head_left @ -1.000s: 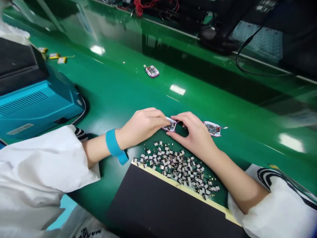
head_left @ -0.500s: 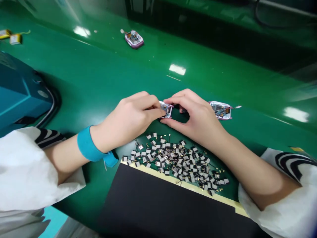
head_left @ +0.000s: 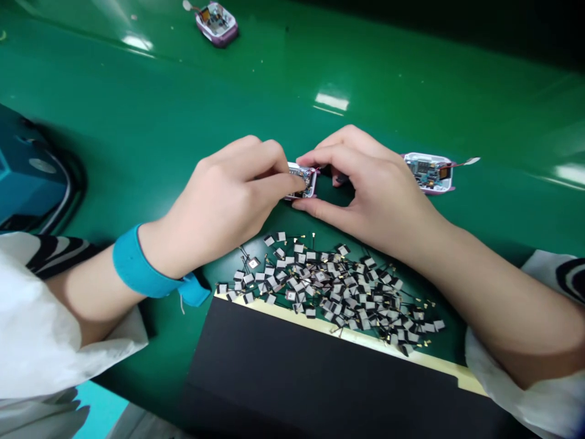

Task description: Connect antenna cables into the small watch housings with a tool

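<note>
An open watch case point(head_left: 299, 181) with a white rim and an exposed circuit board is between my two hands. My right hand point(head_left: 365, 174) is closed on its right end, with fingers on the far edge and the thumb on the near edge. Over its left part is my left hand point(head_left: 242, 192), closed, its thumb tip pressed on the board; those fingers hide that part of the case, and whether they pinch a small part I cannot tell. Several small grey-and-black antenna modules point(head_left: 320, 277) with thin black leads and gold tips lie in a pile below both hands.
A second open case point(head_left: 429, 174) with a wired white plug lies beyond my right wrist. Another pink-shelled one point(head_left: 217, 24) sits at the far left. A blue machine point(head_left: 27, 171) with a cable is at left. A black sheet point(head_left: 320, 372) with a yellow edge lies in front.
The camera view has shifted, so the table things sit differently in the frame. My hands stay on the same case, with the left thumb still on the board.
</note>
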Motion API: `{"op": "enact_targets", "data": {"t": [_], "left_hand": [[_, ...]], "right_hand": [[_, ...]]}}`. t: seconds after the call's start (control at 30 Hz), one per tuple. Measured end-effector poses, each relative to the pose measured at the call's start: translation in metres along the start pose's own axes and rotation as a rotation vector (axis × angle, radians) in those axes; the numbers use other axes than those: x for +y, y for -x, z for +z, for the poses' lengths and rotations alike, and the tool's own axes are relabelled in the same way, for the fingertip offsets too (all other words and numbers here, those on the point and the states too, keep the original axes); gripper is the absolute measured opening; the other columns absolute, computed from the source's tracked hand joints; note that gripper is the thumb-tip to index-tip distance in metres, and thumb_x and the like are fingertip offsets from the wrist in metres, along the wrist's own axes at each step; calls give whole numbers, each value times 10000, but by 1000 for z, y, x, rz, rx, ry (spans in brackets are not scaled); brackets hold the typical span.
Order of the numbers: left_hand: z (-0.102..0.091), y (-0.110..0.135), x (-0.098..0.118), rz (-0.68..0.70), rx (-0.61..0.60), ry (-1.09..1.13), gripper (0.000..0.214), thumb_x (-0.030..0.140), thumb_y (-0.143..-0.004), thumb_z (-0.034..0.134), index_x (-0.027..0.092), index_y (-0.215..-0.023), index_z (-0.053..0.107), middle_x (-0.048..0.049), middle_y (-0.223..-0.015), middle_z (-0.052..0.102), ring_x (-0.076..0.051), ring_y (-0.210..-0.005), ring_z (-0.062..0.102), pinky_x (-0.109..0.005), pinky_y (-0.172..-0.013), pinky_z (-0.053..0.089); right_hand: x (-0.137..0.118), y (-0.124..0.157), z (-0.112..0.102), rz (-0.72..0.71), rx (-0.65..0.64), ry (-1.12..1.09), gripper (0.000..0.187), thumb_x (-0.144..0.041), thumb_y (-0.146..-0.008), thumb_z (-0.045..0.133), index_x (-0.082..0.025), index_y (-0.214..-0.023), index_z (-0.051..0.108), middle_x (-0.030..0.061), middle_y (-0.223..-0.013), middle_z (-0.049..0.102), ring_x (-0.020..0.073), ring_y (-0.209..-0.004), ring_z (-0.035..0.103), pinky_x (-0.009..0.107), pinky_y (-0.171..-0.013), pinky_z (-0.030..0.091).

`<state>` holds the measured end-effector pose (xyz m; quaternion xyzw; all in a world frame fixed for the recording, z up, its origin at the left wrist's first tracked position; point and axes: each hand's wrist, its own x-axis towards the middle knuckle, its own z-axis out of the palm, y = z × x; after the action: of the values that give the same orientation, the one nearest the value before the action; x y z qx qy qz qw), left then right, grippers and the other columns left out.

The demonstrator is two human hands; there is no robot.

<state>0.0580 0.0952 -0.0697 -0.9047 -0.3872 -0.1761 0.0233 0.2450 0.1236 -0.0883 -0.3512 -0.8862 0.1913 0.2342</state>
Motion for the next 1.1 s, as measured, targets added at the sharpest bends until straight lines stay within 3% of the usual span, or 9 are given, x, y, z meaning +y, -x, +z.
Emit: {"op": "enact_targets", "data": {"t": [0.33, 0.63, 0.87, 0.97, 1.1], "left_hand": [[-1, 0, -2, 37, -19, -22, 260, 184, -886, 374, 151, -925, 629, -41, -816, 557, -128, -723, 495, -246, -605, 408], [0, -2, 0, -7, -30, 64, 261, 199, -882, 375, 138, -910, 627, -40, -796, 542, -157, -759, 536, -290, -645, 452], [1, -1, -1, 18, -27, 1, 279, 196, -885, 345, 148, -915, 618, -41, -803, 534, -151, -758, 533, -279, -625, 444], [1, 0, -1, 38, -1, -20, 249, 193, -876, 368, 154, -897, 613, -37, -783, 526, -143, -733, 516, -262, -606, 431], [2, 0, -2, 46, 12, -12, 249, 189, -877, 365, 171, -875, 613, -32, -740, 514, -131, -695, 489, -245, -595, 411]], "right_hand": [[0, 1, -1, 10, -15, -10, 379, -440, -760, 584, -182, -1031, 526, 20, -970, 506, 167, -883, 546, 294, -705, 476], [0, 1, -1, 16, -16, -23, 382, -421, -756, 596, -167, -1033, 530, 22, -967, 501, 165, -877, 543, 297, -707, 465], [1, 1, -1, 14, -34, -18, 399, -412, -756, 605, -162, -1050, 502, 38, -985, 485, 186, -911, 531, 325, -748, 474], [2, 4, -4, 0, -11, -43, 389, -425, -822, 517, -177, -1109, 436, 61, -1069, 442, 194, -984, 498, 342, -796, 470], [3, 8, -9, -17, 75, -72, 216, -281, -933, 297, -192, -1050, 455, 66, -1033, 457, 169, -1001, 480, 363, -859, 436]]}}
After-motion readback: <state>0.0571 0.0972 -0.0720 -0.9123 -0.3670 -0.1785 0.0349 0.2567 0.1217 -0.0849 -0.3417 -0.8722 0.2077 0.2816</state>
